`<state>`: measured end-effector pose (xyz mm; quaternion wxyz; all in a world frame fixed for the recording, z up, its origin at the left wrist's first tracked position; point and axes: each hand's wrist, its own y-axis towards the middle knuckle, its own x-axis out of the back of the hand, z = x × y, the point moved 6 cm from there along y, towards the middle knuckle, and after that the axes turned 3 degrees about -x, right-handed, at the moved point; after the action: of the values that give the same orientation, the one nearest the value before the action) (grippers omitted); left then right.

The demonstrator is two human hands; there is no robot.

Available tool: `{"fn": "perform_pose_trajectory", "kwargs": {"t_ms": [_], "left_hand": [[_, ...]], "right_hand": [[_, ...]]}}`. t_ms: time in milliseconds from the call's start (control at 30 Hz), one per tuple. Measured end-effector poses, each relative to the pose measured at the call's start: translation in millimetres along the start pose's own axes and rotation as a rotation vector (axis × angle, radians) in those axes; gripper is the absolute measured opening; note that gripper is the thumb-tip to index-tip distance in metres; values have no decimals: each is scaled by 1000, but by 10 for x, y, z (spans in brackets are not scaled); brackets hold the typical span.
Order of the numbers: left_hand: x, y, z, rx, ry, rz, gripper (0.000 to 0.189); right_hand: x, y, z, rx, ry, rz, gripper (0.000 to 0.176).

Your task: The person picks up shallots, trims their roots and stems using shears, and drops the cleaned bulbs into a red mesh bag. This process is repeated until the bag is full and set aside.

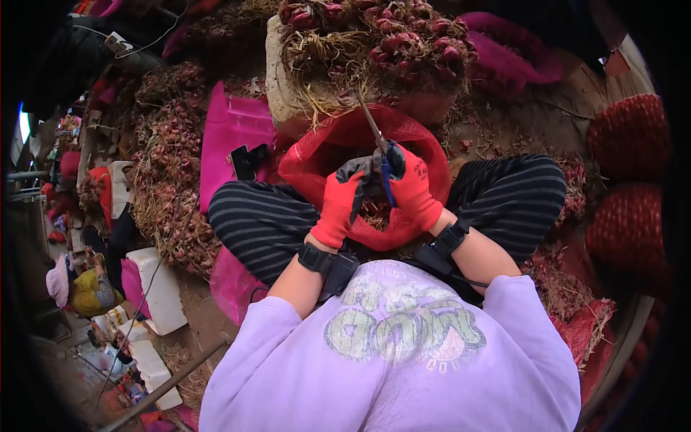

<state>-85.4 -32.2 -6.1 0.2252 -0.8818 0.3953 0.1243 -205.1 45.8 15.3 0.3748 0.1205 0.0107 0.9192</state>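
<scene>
My right hand (413,186), in a red glove with a dark palm, is closed around the blue handles of a pair of scissors (373,127). The metal blades point up and away from me. Close beside it, my left hand (342,204), gloved the same way, has its fingers curled together; whatever is in them is hidden. Both hands are over the mouth of a red mesh bag (309,160) between my knees. Inside the bag, a few shallots (376,216) show below the hands.
Ahead, bunches of dried shallots (410,47) rest on a pale foam box (279,75). A phone (243,164) lies on pink plastic (229,122) at left, near a large shallot heap (176,155). Full red sacks (628,137) stand at right. Another person (93,288) sits far left.
</scene>
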Motion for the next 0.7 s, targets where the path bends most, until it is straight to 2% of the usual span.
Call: {"fn": "perform_pose_trajectory", "kwargs": {"t_ms": [67,100,133,200,233,333,367,433,500,567,667,700], "left_hand": [[69,27,26,-23,38,45,21],[75,16,-18,-154,173,52,20],[14,-26,-119,-283,310,57,18],[-81,-62,-253,-378,420,69,17],[-113,-66,-282,-343,392,74,17],[-155,-38,-308,-253,311,125,17],[-151,-31,-308,-224,286,148,17],[-128,-32,-372,-398,482,166,17],[-25,51,-259,-272,271,191,20],[26,106,-29,167,-343,198,25],[-1,111,-82,124,-460,113,24],[9,110,-87,128,-488,97,23]], "right_hand": [[-44,-26,39,-96,166,101,26],[-77,-2,-74,-151,312,140,22],[-103,-19,-58,-293,508,231,21],[-120,-69,89,-578,899,401,20],[-131,-116,9,-682,903,427,19],[-139,-129,-64,-682,896,430,18],[-147,-124,-55,-709,998,420,18],[-158,-94,-15,-761,1205,395,18],[-64,-27,-66,-749,1153,258,18],[58,49,-140,-704,1006,169,18],[244,153,-239,-584,652,112,21],[234,175,-183,-472,625,123,21]]}}
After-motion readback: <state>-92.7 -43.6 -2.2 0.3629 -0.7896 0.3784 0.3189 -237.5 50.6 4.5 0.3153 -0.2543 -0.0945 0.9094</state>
